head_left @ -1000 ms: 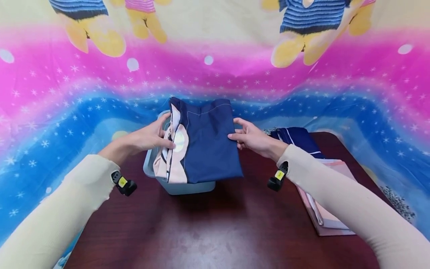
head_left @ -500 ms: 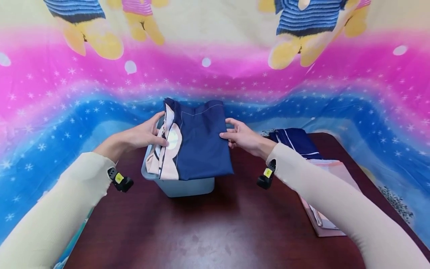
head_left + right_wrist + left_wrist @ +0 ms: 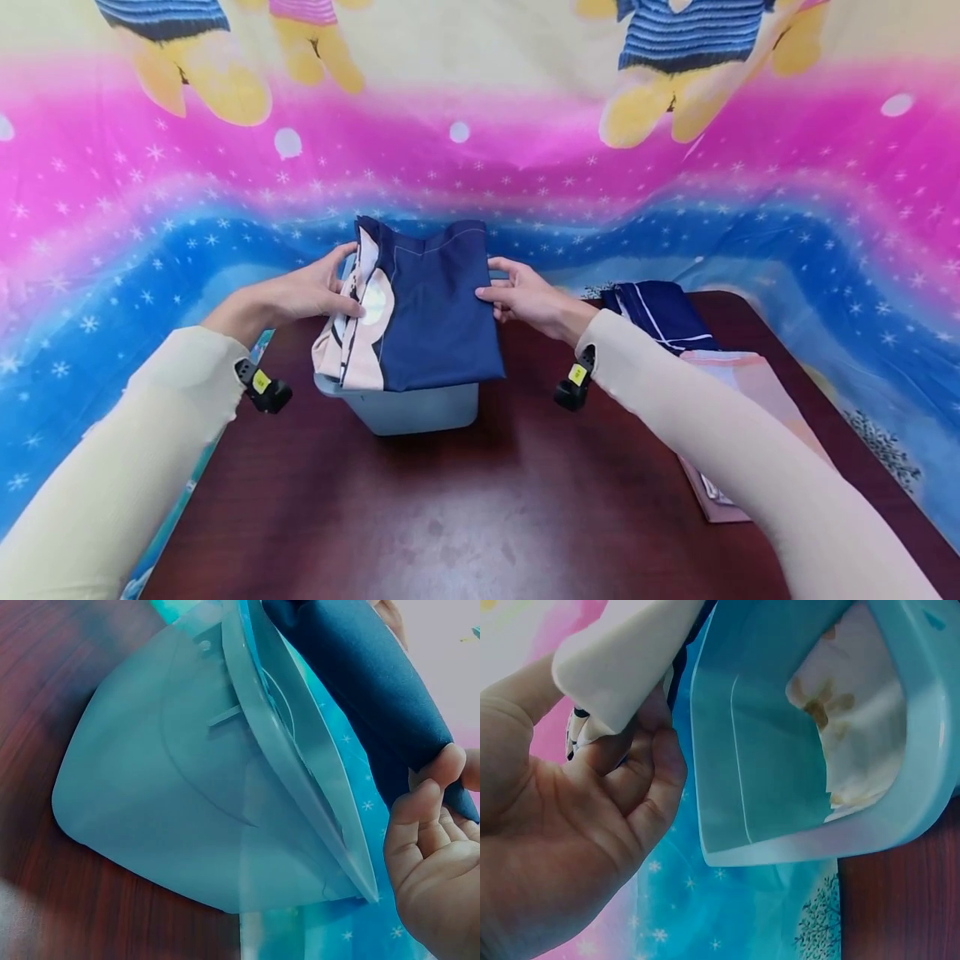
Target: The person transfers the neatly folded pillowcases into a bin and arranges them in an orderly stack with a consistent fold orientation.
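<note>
A folded navy cloth [image 3: 442, 321] with a pink and white print along its left side is held over a blue-grey plastic bin [image 3: 416, 412], covering most of the bin's opening. My left hand [image 3: 303, 292] pinches the cloth's printed left edge, thumb on top and fingers beneath. At the opposite edge, my right hand [image 3: 532, 298] pinches the navy side between thumb and fingers. In the left wrist view, a white cloth with brown flowers [image 3: 862, 712] lies inside the bin. The right wrist view shows the held cloth apart from the bin's rim [image 3: 300, 780].
On the right of the dark wooden table [image 3: 450, 517] lies a folded navy cloth with white stripes [image 3: 663, 312]. Nearer, a pale pink folded stack [image 3: 742, 392] is partly hidden by my right sleeve. A printed curtain [image 3: 525, 192] hangs behind the table.
Both hands have moved left with the navy cloth, bringing it further over the bin. Both hands keep their hold; the bin and the cloths at the right stay put.
</note>
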Motion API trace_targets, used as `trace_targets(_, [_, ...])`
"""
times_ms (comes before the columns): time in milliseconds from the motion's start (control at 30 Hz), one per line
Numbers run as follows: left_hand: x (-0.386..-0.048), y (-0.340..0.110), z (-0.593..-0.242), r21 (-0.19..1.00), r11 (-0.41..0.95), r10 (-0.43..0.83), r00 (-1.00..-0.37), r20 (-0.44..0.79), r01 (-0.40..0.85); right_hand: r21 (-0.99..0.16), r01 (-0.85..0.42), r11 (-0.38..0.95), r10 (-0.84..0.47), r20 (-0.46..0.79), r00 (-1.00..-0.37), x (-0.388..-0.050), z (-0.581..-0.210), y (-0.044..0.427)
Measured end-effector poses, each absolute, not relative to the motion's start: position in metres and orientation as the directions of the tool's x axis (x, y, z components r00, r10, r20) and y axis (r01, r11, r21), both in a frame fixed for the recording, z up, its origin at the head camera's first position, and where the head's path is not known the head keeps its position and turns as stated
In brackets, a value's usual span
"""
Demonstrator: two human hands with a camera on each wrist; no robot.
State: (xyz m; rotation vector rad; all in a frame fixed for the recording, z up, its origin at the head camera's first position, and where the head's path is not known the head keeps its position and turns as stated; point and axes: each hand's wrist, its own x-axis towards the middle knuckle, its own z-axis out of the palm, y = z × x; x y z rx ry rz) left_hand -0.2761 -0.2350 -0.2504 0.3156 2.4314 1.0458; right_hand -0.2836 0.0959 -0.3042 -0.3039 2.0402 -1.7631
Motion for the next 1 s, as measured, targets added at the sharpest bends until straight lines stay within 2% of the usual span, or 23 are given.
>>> trace_targets(767, [-0.288,-0.243,-0.244,0.688,0.725,0.305,-0.883,-0.356,-0.026,-0.978,0.073,0.196,-0.422,-0.151,-0.894,-0.299,-0.297,0.074])
trace_targets(1000, [-0.295,-0.242,-0.25,0.694,0.719,0.302,-0.888,-0.347,-0.027,-0.978,0.072,0.198,-0.388,-0.146,-0.91,-0.307,-0.307,0.071])
